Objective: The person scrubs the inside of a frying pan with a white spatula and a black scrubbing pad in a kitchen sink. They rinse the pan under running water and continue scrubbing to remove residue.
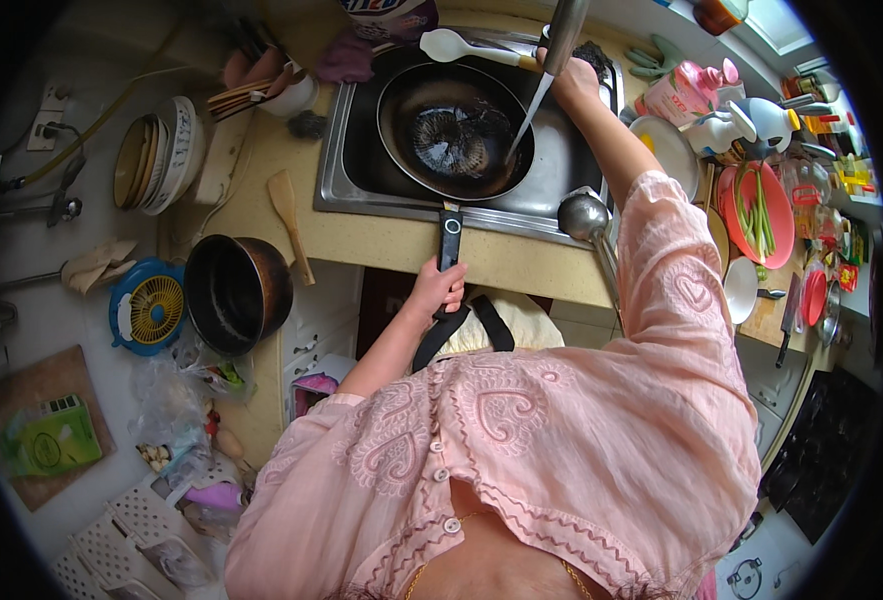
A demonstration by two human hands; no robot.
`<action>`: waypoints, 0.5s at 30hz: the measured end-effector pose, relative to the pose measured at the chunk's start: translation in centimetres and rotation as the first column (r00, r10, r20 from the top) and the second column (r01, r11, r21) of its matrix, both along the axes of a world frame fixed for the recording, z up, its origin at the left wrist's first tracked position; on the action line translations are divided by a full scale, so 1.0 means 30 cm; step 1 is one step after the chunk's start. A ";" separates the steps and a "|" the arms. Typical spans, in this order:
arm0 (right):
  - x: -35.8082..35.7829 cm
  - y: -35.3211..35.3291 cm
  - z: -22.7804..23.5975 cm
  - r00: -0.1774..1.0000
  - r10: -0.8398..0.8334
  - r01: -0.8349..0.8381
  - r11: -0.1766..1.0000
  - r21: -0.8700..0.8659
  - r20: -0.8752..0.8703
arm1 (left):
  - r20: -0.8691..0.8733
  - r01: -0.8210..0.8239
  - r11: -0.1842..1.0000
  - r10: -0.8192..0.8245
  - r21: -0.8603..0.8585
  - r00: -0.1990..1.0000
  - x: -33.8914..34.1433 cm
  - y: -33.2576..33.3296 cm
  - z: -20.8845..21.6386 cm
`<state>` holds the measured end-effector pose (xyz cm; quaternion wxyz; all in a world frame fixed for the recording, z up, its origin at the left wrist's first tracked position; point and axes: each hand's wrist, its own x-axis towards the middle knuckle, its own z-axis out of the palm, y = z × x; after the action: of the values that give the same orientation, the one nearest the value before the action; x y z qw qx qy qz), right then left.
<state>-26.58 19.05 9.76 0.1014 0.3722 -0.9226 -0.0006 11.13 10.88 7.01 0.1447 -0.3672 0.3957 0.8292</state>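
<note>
My left hand (pixel 435 289) is closed round the black handle of a frying pan (pixel 391 125). The pan rests over the left part of a steel sink (pixel 333 160). A stream runs from the faucet (pixel 565 35) into the pan, where shallow water ripples on the dark, browned inside. My right hand (pixel 573 80) is at the faucet, fingers curled behind the spout and partly hidden by it. A white spoon (pixel 445 46) with a wooden-coloured handle lies across the sink's back rim, close to that hand. On the sink's front right edge leans a steel ladle (pixel 585 216).
Left of the sink are a wooden spatula (pixel 283 205), a deep dark pot (pixel 251 290), stacked bowls (pixel 173 150) and a blue-yellow fan (pixel 151 306). To the right stand a plate (pixel 669 150), spray bottles (pixel 721 130), a red basin (pixel 736 215) with green stalks, and a knife (pixel 788 320).
</note>
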 end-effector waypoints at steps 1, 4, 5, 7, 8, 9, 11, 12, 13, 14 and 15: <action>-0.003 -0.001 0.000 1.000 0.003 -0.003 1.000 0.012 0.004 | -0.002 -0.003 1.000 0.003 0.007 1.000 0.002 0.000 -0.001; -0.003 -0.004 -0.011 1.000 0.003 -0.003 1.000 -0.004 -0.019 | -0.003 -0.007 1.000 0.008 0.025 1.000 0.001 -0.002 0.005; -0.005 -0.007 -0.015 1.000 0.002 -0.002 1.000 -0.001 -0.015 | -0.002 -0.008 0.999 0.009 0.031 1.000 0.000 -0.003 0.007; -0.011 -0.006 -0.020 1.000 -0.002 0.002 1.000 0.007 -0.007 | 0.002 -0.005 1.000 0.005 0.026 1.000 0.000 -0.003 0.011; -0.031 0.000 -0.047 1.000 0.017 -0.017 1.000 0.006 -0.011 | 0.004 -0.003 1.000 0.002 0.023 1.000 -0.001 -0.003 0.012; -0.066 0.015 -0.088 0.999 0.031 -0.031 0.999 0.008 -0.016 | 0.007 0.003 1.000 -0.003 0.023 1.000 -0.004 -0.001 0.013; -0.085 0.022 -0.108 0.999 0.047 -0.047 0.999 0.019 -0.018 | 0.017 0.005 1.000 -0.005 0.022 1.000 -0.005 0.000 0.013; -0.076 0.016 -0.096 0.999 0.047 -0.047 0.999 0.026 -0.016 | 0.016 0.003 1.000 -0.003 0.020 1.000 -0.004 -0.001 0.015; -0.066 0.012 -0.085 0.999 0.048 -0.047 0.998 0.034 -0.014 | 0.016 0.001 1.000 -0.001 0.019 1.000 -0.004 -0.003 0.018; -0.053 0.006 -0.076 0.999 0.032 -0.032 0.999 0.027 -0.007 | 0.016 -0.001 1.000 0.001 0.018 1.000 -0.003 -0.004 0.019; -0.034 -0.005 -0.051 1.000 0.015 -0.015 1.000 0.017 -0.004 | 0.019 -0.001 1.000 0.000 0.018 1.000 -0.004 -0.007 0.019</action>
<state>-27.60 18.91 8.24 0.1002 0.3800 -0.9195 -0.0083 11.02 10.68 7.57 0.1516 -0.3739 0.3869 0.8292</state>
